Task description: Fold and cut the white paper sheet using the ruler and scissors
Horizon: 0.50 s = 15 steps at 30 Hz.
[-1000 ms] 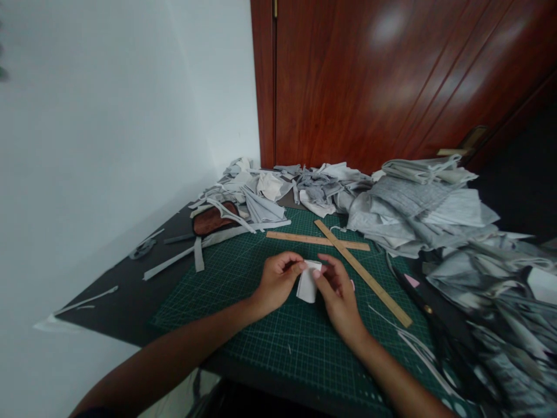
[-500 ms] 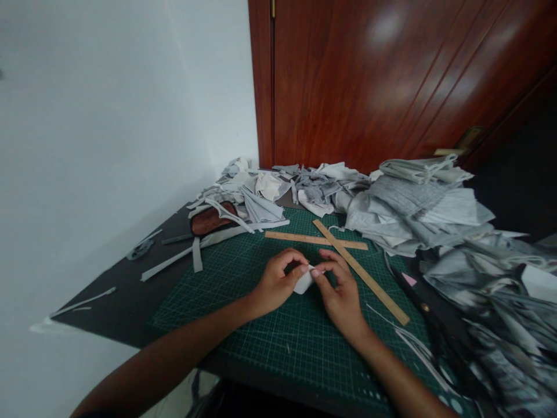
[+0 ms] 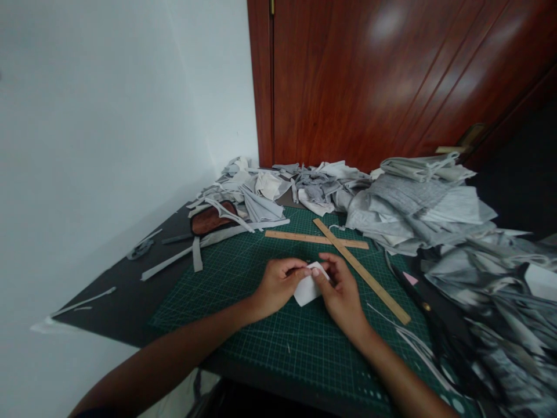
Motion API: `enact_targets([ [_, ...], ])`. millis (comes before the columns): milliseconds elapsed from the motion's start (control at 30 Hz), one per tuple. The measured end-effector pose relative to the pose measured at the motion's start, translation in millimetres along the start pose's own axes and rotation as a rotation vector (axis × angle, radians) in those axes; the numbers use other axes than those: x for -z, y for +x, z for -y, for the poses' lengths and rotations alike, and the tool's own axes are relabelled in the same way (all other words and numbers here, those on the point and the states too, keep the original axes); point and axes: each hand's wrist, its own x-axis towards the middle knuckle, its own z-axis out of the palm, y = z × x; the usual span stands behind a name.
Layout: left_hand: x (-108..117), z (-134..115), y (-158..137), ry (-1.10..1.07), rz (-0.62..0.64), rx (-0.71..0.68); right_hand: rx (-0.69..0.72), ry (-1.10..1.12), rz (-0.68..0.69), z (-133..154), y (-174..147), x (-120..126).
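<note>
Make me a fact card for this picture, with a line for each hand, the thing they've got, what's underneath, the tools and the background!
Left hand: the left hand pinches the white piece
Right hand: the right hand pinches it too, thumb on top
Held thing: small white piece, probably fabric
Underneath: green cutting mat with grid lines
Tools: two crossed wooden rulers; black scissors to their right
Background: grey and white fabric pile; reddish-brown wooden door

Small white cloth-like piece (image 3: 307, 292): smooth, matt. Green gridded mat (image 3: 270, 354): dull. Long tan wooden ruler (image 3: 376, 283): smooth. Grey cloth heap (image 3: 418, 203): wrinkled. Red-brown wooden door (image 3: 369, 75): glossy.
</note>
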Motion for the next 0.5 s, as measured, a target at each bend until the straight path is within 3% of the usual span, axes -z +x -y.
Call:
enact_targets([
  [100, -0.6, 0.7, 0.5, -0.061, 0.031, 0.002, -0.017, -0.018, 0.076, 2.1, 4.6, 5.1],
  [300, -10.4, 5.6, 0.4, -0.356, -0.078, 0.057, -0.051, -0.002, -0.086, -1.5, 10.3, 13.0],
  [367, -12.0, 6.2, 0.3, -0.375, -0.119, 0.063, -0.077, 0.032, -0.101, -4.3, 10.7, 13.1],
  [500, -11.0, 6.7, -0.4, -0.298, -0.072, 0.081, -0.089, 0.040, -0.096, -4.7, 8.5, 9.8],
])
